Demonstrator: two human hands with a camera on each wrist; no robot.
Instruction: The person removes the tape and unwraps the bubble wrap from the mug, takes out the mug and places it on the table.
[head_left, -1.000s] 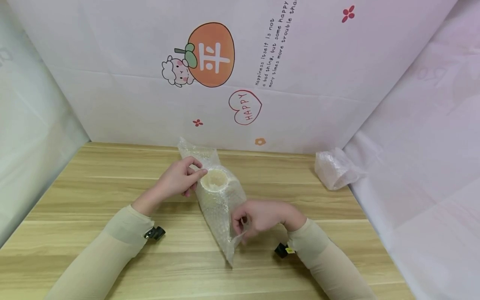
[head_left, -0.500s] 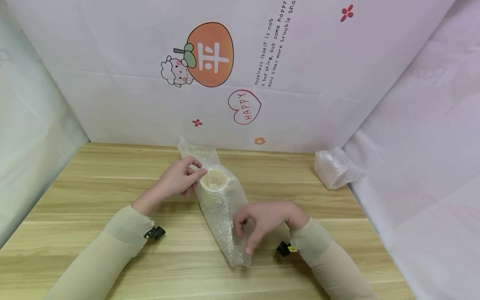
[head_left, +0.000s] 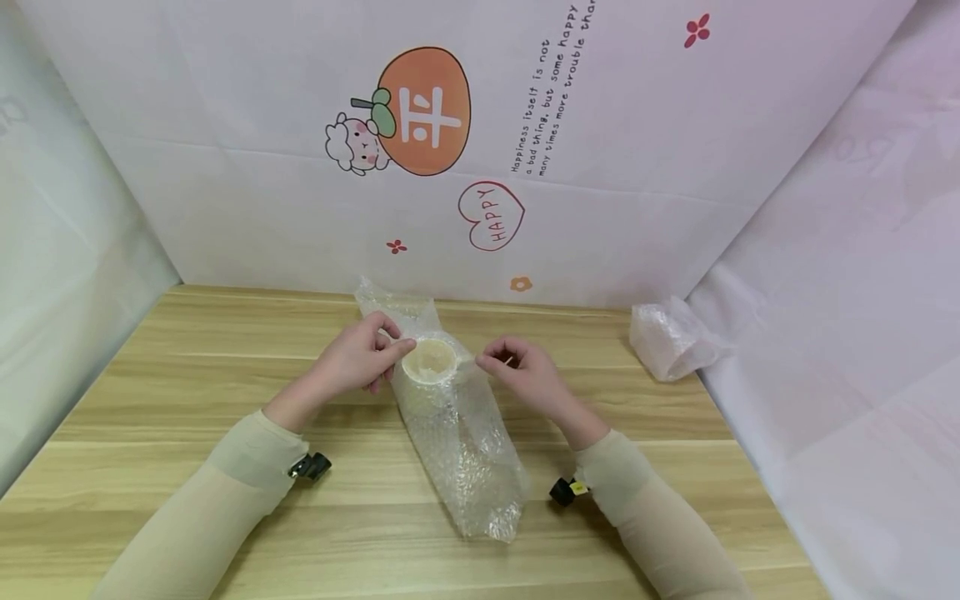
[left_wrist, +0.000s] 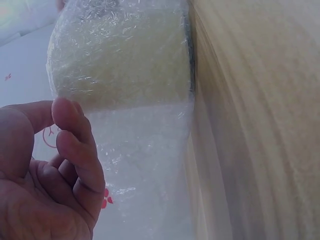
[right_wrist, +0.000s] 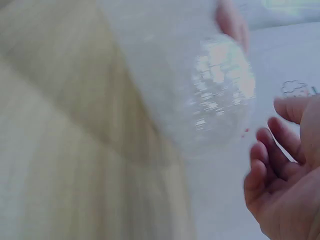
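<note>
A pale yellow, cup-like cylinder stands upright with its round mouth facing up, inside a sheet of clear bubble wrap. The wrap stretches out toward the back and the front. At the left side of the rim, my left hand pinches the wrap between thumb and finger; the left wrist view shows its fingertips at the wrap's edge. My right hand is just right of the cylinder, close to the wrap. Seen from the right wrist, its fingers are loosely bent and apart from the wrap.
A crumpled piece of bubble wrap lies at the back right of the wooden table. Behind the table rises a white printed backdrop, with white fabric on both sides.
My right hand has let go of the wrap's front right edge and moved back beside the cylinder. The front of the wrap has spread open to the right. The left hand stays put.
</note>
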